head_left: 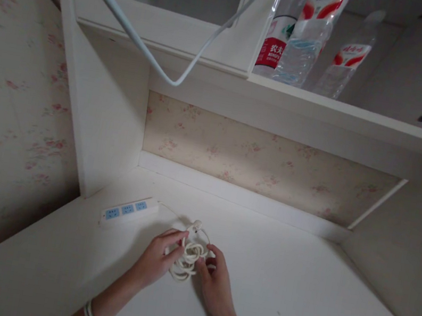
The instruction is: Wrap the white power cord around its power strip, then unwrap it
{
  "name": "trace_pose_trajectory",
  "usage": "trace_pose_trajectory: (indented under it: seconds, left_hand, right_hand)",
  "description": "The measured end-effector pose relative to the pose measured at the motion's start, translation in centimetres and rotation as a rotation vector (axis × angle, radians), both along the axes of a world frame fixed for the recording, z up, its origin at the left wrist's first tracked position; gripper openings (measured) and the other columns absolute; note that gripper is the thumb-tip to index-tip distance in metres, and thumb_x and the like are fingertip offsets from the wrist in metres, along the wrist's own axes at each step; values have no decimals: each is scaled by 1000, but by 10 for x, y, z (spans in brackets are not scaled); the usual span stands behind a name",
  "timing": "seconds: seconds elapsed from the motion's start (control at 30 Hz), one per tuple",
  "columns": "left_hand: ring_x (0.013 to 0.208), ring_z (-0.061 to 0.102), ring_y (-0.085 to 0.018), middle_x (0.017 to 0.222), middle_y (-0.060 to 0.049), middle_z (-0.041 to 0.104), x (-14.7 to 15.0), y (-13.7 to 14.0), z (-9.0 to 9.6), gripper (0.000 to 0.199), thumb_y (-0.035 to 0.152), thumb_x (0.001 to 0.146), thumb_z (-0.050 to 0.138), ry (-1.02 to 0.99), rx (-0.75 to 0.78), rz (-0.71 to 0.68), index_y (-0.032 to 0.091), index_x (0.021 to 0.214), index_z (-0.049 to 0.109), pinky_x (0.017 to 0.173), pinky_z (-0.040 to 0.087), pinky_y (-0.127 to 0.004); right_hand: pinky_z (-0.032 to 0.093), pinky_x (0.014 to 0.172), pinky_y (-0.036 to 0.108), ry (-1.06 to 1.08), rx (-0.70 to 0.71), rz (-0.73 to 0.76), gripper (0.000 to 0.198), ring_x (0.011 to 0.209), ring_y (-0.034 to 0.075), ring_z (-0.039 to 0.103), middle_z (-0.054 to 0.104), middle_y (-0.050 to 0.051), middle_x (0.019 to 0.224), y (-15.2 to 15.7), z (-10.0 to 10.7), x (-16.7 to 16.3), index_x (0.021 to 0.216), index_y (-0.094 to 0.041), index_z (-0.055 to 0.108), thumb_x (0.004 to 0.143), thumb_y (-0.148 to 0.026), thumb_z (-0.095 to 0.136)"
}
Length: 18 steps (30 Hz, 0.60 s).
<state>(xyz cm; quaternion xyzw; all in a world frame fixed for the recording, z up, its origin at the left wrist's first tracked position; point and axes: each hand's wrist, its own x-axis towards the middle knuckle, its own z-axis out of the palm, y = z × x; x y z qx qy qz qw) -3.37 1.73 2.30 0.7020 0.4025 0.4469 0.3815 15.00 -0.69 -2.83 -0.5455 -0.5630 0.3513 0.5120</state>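
Note:
A bundle of off-white power cord lies loosely coiled on the white desktop. My left hand grips the bundle's left side between thumb and fingers. On the opposite side, my right hand has its thumb and curled fingers closed on the cord. The plug sits at the far end of the coil, just beyond my fingertips. A thin stretch of cord runs left to a white power strip with blue socket faces. Parts of the loops are hidden behind my fingers.
Overhead, a pale bent tube hangs across the view in front of a white cabinet. Several clear plastic bottles stand on the open shelf. Side panels and a flowered wall border the desk.

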Motion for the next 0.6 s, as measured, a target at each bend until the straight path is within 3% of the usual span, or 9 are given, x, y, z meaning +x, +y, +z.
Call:
trace_pose_trajectory:
  seconds: [0.2,0.3,0.47,0.6]
  left_hand:
    - [113,50,-25,125,-8,55,-4,-2,-17,64,38,72,67,349,186,72,27,132,47,100,39,-37]
    - [105,55,-24,118,-7,59,-4,1,-25,49,41,79,60,453,278,146,28,126,53,95,42,-37]
    - [90,61,-21,98,-6,67,-2,2,-22,31,42,86,51,574,377,184,27,111,62,84,46,-33]
    - [83,62,-19,89,-5,68,0,0,-18,25,34,90,45,593,406,190,27,102,65,79,45,-31]
  right_hand:
    - [47,58,26,-152,90,-93,31,61,15,55,62,3,79,2,3,7,102,-17,61,80,-37,56]
    - [46,59,25,-274,192,-101,24,62,14,54,59,3,76,0,8,8,99,-19,64,82,-34,54]
    - [48,66,23,-382,288,100,25,78,14,58,58,6,95,-8,11,-2,109,-23,60,90,-28,45]
    - [50,68,23,-463,360,56,22,80,14,59,57,7,99,-10,10,-6,106,-25,62,89,-28,49]
